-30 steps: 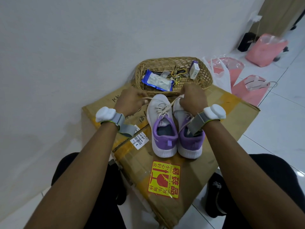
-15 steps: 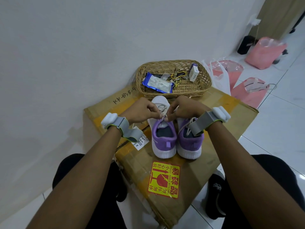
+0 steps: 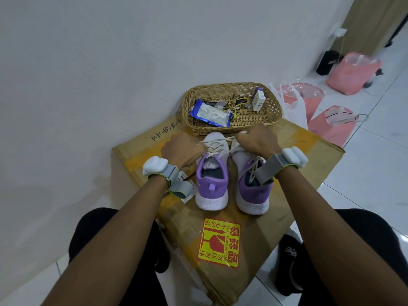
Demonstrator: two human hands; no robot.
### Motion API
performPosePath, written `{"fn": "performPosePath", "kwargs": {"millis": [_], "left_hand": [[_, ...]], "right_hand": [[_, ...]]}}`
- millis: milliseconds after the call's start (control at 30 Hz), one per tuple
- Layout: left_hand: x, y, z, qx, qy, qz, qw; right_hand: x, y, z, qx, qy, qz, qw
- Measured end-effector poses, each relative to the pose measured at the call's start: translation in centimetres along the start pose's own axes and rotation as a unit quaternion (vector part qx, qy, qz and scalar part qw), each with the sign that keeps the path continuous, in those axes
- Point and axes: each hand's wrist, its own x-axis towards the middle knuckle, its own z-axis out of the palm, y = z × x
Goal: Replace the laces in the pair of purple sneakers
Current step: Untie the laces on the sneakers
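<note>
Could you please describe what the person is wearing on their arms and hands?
Both forearms are bare: no sleeves, no gloves. The left hand has a grey wrist strap edged in lime green carrying a rounded white module; the right hand has a matching strap and module.

Left hand (image 3: 182, 151): bare.
Left wrist pod (image 3: 154, 165): smooth white plastic, rounded like a pebble, plain on top.
Left strap (image 3: 176, 182): broad grey fabric band with a thin bright-green edge; a loose tail sticks out past the wrist.
Right hand (image 3: 257, 141): bare.
Right wrist pod (image 3: 294, 156): the same rounded white plastic.
Right strap (image 3: 268, 171): matching grey band with a green edge and a stiff loose end.
Forearms: bare for all their visible length.
Trousers (image 3: 106, 239): plain black cloth over both thighs.
Shoe (image 3: 289, 261): black, with a small white mark on top, seen below the right leg.
</note>
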Motion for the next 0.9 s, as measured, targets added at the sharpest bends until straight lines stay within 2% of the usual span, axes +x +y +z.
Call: {"fn": "performPosePath", "kwargs": {"millis": [200,267,333,433,500,533,600,667,700,767,900], "left_hand": [[1.0,-2.3,-1.9,0.076,0.005,-0.102,0.992],[1.5,-3.3,-2.5,0.055,0.026,-0.133,0.989],[1.5,-3.7,-2.8,0.041,0.038,-0.129,0.990],[1.2,-3.2,-2.7,-0.009,0.030,-0.048,0.998],[0.8,-2.6,-3.0,-0.024,-0.007,0.020,0.999],[0.7,-2.2,-3.1,-0.051,-0.051,0.043,0.996],[0.1,-1.8,-3.3,-0.122,-0.191,0.053,0.973],[-0.4,-1.6,-3.0,-0.122,-0.302,0.037,0.945],[-0.6,-1.5,-2.7,-0.098,-0.323,0.035,0.941],[-0.7,-1.3,-1.9,-0.061,-0.314,0.056,0.946],[-1.1,-0.7,-1.1,-0.137,-0.290,0.078,0.944]], "right_hand": [[0.4,0.9,0.3,-0.088,0.138,0.122,0.979],[0.5,1.2,0.3,-0.086,0.145,0.120,0.978],[0.5,1.6,0.1,-0.077,0.140,0.079,0.984],[0.3,1.3,-0.3,-0.021,0.101,-0.050,0.993],[0.2,0.7,-0.4,0.011,0.088,-0.133,0.987],[0.2,0.4,-0.5,0.036,0.061,-0.167,0.983],[-0.3,-0.3,-0.8,0.076,-0.058,-0.205,0.974],[-1.1,-1.1,-0.7,0.074,-0.174,-0.205,0.960],[-1.4,-1.5,-0.4,0.063,-0.210,-0.198,0.955],[-1.7,-2.0,0.5,0.030,-0.239,-0.190,0.952],[-1.6,-2.1,0.9,0.002,-0.225,-0.194,0.955]]}}
